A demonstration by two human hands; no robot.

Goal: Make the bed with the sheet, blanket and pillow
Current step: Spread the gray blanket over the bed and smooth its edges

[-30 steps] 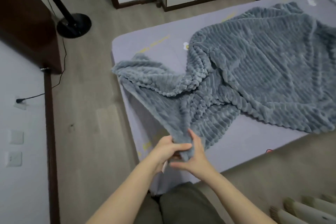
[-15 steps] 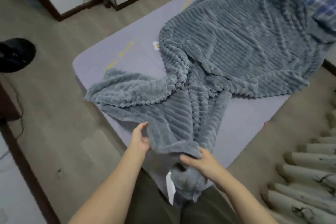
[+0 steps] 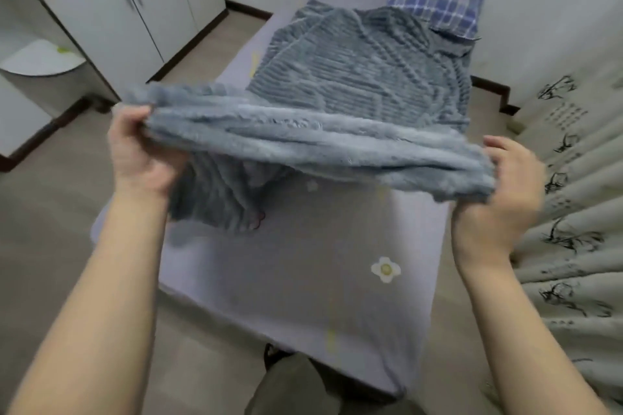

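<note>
Left hand (image 3: pixel 141 148) and right hand (image 3: pixel 505 178) each grip blanket (image 3: pixel 354 77) foot edge, raised taut across bed; bulk lies ahead toward pillow (image 3: pixel 435 7); sheet (image 3: pixel 303 280) bare beneath.

You're standing in a home bedroom: bed (image 3: pixel 303 296) ahead, plaid pillow (image 3: pixel 438 7) at one o'clock, wardrobe (image 3: pixel 135 10) at ten, curtains (image 3: pixel 573 246) at three.

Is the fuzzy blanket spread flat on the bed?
Not yet. The left hand and right hand hold the blanket up by its edge, above the sheet; the rest lies rumpled.
</note>
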